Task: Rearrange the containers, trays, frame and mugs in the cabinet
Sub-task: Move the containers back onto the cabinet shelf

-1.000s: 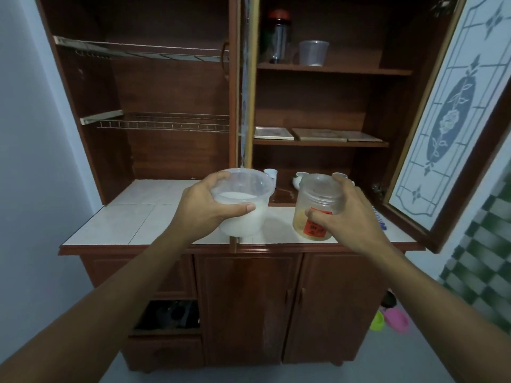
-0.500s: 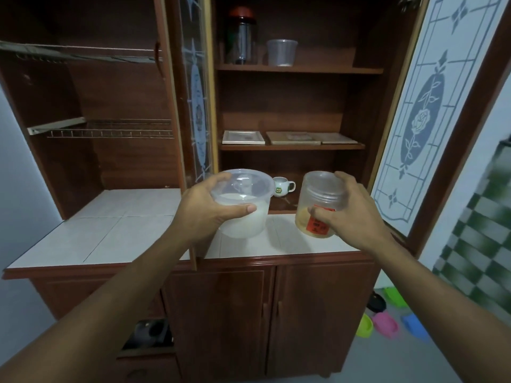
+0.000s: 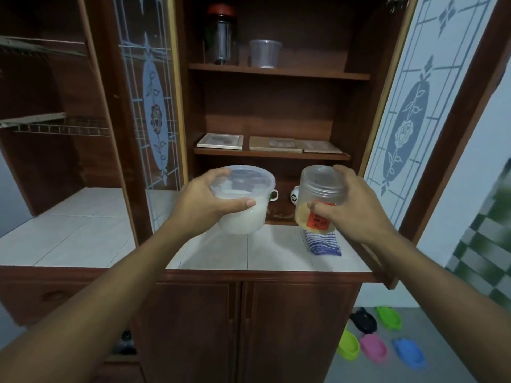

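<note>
Wood shelving filled my view: a tall brown cabinet with both glass doors swung open above a white tiled counter. I had the left hand wrapped round a lidded tub part full of something white, thumb across its near side, held above the counter in front of the lowest shelf. The right hand grasped a clear jar with a red label, fingers curled round its right side. The jar sat over a blue striped cloth on the counter; I could not tell whether they touched. Tub and jar were side by side, apart. Far behind them on the lowest shelf stood a left mug, mostly hidden by the tub, and a right mug. On the middle shelf a white frame lay flat at the left, with flat trays to its right. The top shelf held a dark jar with a red lid and, just right of it, a clear container.
</note>
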### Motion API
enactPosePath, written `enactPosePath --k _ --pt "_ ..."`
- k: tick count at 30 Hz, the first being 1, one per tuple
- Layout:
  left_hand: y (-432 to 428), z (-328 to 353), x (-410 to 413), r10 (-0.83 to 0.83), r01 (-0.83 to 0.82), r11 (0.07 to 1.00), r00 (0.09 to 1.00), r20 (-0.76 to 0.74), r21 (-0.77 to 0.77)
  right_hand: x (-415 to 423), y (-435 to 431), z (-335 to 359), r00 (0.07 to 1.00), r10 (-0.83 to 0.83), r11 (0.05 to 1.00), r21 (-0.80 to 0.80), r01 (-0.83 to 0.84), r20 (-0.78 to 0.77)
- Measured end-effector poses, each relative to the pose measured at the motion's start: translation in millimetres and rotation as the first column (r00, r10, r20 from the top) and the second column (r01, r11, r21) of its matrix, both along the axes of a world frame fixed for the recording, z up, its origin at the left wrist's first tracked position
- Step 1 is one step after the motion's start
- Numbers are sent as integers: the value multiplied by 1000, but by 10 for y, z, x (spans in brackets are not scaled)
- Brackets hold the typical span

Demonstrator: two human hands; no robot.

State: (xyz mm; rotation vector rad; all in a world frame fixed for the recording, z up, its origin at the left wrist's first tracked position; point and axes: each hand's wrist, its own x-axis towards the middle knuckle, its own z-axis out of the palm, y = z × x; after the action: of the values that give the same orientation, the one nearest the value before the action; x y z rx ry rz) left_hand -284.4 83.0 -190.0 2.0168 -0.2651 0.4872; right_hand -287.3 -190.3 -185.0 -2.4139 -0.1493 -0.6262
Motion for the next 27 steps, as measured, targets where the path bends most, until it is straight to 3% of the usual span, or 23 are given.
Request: enactPosePath --k 12,27 --pt "-212 277 745 -13 7 997 997 77 79 491 -212 311 998 -54 998 30 53 40" --pt "-645 495 1820 -74 72 997 995 72 28 1588 -650 520 999 -14 999 33 12 52"
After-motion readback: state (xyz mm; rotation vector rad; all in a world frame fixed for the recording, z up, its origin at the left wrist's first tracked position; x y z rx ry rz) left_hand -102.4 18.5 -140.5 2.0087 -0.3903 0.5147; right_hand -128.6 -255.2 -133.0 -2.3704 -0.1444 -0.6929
